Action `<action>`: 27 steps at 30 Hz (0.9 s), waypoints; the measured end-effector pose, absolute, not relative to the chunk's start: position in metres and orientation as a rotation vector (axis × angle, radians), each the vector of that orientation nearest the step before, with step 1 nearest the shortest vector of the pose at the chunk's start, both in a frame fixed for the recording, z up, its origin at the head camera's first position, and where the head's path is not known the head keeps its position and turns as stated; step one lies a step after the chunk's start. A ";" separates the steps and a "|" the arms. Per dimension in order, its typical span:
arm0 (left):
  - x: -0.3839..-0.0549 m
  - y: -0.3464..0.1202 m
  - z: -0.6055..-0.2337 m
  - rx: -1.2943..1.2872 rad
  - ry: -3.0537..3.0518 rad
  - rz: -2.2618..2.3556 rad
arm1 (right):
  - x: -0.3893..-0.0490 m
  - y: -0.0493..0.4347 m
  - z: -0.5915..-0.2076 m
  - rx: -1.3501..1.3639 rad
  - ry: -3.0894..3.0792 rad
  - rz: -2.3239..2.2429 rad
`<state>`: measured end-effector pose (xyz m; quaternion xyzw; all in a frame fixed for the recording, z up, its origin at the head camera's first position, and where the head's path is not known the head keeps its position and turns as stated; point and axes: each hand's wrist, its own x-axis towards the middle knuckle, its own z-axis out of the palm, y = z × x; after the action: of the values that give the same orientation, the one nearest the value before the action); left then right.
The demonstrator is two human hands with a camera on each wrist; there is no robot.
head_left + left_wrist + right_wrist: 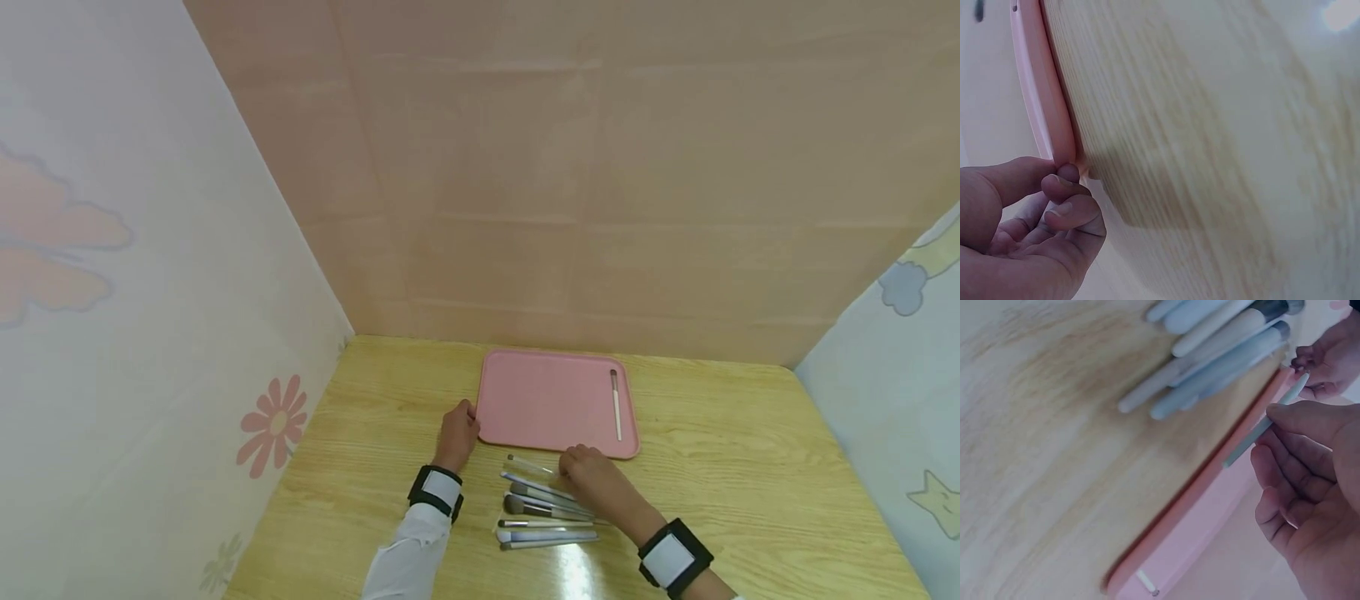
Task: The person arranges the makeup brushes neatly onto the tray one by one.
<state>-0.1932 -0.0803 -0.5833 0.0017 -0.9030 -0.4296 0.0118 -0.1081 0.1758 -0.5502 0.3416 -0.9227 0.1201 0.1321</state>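
Over the tabletop [750, 467], the right hand [603, 487] pinches a seemingly pale, part-hidden brush [1246, 445].

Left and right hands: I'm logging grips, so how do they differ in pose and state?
The left hand pinches the tray's corner; the right hand pinches a brush. In the head view, the left hand is at the tray's left side, while the right hand is by its near edge. Both arms wear black-and-white wristbands.
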 end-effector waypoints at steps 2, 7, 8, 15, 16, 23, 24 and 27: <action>-0.194 -0.081 -0.584 0.008 -2.812 -1.344 | -0.110 0.177 -0.549 0.990 -2.640 0.322; -0.194 -0.081 -0.585 0.011 -2.809 -1.364 | -0.116 0.184 -0.547 0.973 -2.588 0.289; -0.194 -0.081 -0.585 0.009 -2.807 -1.362 | -0.117 0.186 -0.547 0.968 -2.589 0.285; -0.195 -0.082 -0.587 -0.004 -2.809 -1.342 | -0.122 0.194 -0.541 0.908 -2.617 0.348; -0.195 -0.082 -0.587 -0.007 -2.810 -1.344 | -0.123 0.195 -0.540 0.897 -2.617 0.349; -0.195 -0.082 -0.586 -0.005 -2.805 -1.365 | -0.125 0.195 -0.535 0.746 -2.714 0.377; -0.194 -0.081 -0.587 -0.002 -2.804 -1.365 | -0.125 0.195 -0.534 0.722 -2.734 0.389; -0.194 -0.081 -0.586 0.004 -2.810 -1.362 | -0.126 0.194 -0.533 0.660 -2.790 0.435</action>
<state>-0.1944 -0.0814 -0.5860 0.0014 -0.8998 -0.4363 0.0095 -0.1258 0.1943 -0.5330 0.2259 -0.9551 0.1489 0.1207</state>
